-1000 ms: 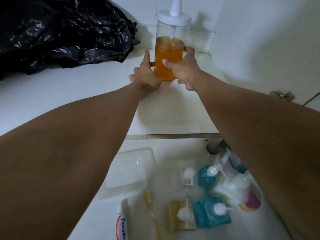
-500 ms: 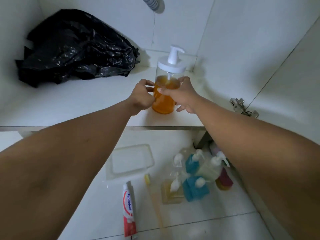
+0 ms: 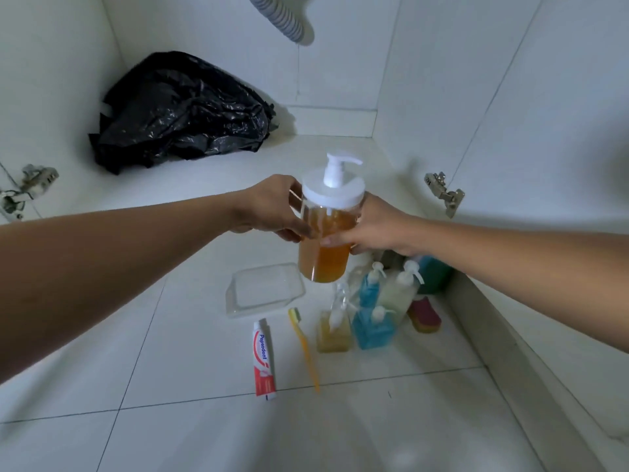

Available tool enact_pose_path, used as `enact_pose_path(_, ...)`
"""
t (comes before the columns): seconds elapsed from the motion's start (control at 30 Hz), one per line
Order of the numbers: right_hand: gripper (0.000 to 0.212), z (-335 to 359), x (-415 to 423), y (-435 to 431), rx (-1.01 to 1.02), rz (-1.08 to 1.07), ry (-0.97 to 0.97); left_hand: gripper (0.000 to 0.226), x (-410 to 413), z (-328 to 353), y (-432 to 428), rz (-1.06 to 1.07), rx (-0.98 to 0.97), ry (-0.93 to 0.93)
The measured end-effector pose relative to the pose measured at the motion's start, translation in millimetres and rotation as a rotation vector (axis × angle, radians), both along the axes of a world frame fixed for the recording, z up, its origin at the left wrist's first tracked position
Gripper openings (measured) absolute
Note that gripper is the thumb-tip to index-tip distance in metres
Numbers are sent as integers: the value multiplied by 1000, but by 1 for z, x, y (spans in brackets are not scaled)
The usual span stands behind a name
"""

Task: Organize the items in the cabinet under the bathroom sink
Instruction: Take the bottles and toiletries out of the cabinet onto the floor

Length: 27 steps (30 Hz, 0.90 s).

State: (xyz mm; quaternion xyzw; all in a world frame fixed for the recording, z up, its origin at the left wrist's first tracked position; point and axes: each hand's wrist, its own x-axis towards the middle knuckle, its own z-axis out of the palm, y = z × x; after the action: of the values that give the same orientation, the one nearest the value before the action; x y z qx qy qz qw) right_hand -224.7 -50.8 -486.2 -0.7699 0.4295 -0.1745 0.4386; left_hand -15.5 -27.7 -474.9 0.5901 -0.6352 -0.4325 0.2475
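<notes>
A clear pump bottle with a white pump top, about half full of orange liquid, hangs in the air in front of the cabinet opening, above the floor. My left hand grips its left side just below the lid. My right hand grips its right side, fingers curled round the body. On the floor below stand several small pump bottles: two blue, one yellow, one pale green. A toothpaste tube, a yellow toothbrush and a clear plastic tray lie beside them.
A crumpled black plastic bag lies at the back left of the white cabinet floor. A grey drain hose hangs from above. Door hinges sit at left and right. A red and yellow sponge lies by the right wall.
Both hands have lifted the orange bottle off the cabinet floor and drawn it out toward me, over the items on the floor. The camera has pulled back.
</notes>
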Motion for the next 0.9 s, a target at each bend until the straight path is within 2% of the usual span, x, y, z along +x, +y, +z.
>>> enact_pose_path(0.13,63,-23,-35,38,-47,48,29,66,-30,-17,20,-181,10,-113)
enact_pose_path(0.23,84,-47,-59,58,53,-9,61,77,-56,-43,33,-253,43,-115)
enact_pose_path(0.33,94,-72,-84,70,114,-27,116,82,-80,-72,46,-264,28,-105)
enact_pose_path(0.63,99,-118,-116,89,208,-113,187,80,-116,-126,64,-244,7,-167)
enact_pose_path(0.7,97,-125,-118,90,219,-100,176,83,-118,-136,66,-238,16,-188)
enact_pose_path(0.9,73,-136,-121,87,221,-29,276,78,-116,-160,67,-216,26,-223)
